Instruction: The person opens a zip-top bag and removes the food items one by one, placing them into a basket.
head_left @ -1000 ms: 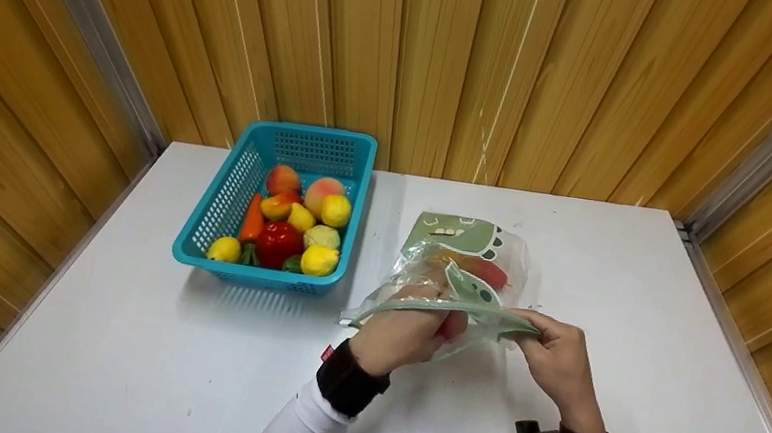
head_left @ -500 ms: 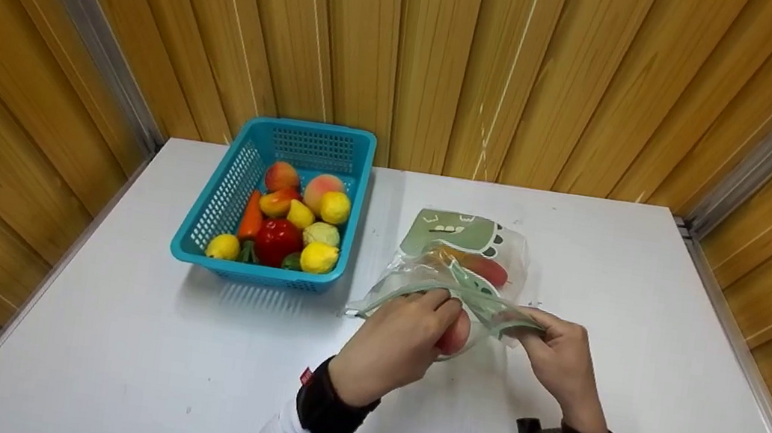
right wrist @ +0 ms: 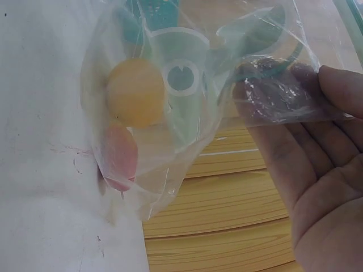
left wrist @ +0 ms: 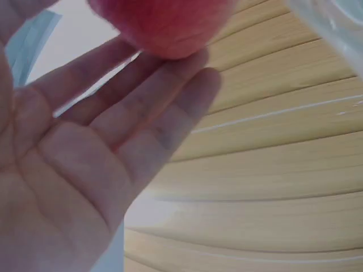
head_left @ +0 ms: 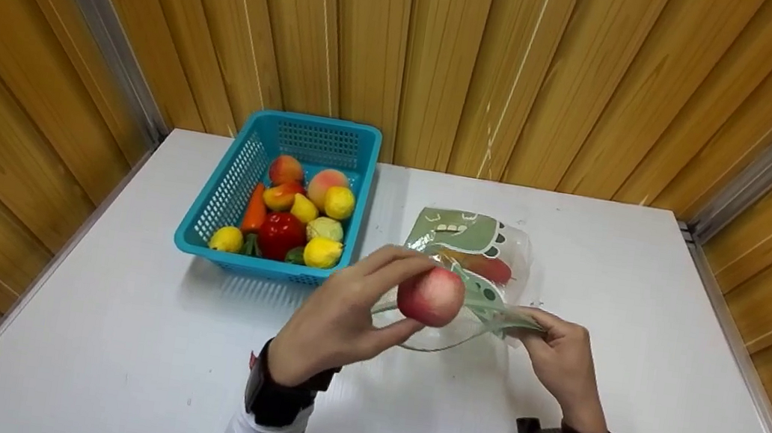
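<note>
In the head view my left hand [head_left: 339,308] pinches a round pinkish-red peach [head_left: 431,296] between thumb and fingers, in front of the bag's mouth. The left wrist view shows the peach [left wrist: 164,22] against the fingertips, with the palm bare. My right hand [head_left: 559,358] pinches the right edge of a clear zip bag [head_left: 459,231] printed with a green cartoon animal. The bag's mouth gapes toward me. Inside it, the right wrist view shows an orange-yellow round thing [right wrist: 136,92] and a reddish thing with a thin stem [right wrist: 120,158].
A blue perforated basket [head_left: 200,221] stands left of the bag. It holds peaches, lemons [head_left: 323,253], a carrot [head_left: 255,209], a red tomato-like piece [head_left: 280,235] and other produce. Wood-look panels [head_left: 445,66] rise behind the white table [head_left: 113,329].
My left hand has come out of the bag's mouth with the peach, moving left and up toward the camera. The right hand stays at the bag's edge.
</note>
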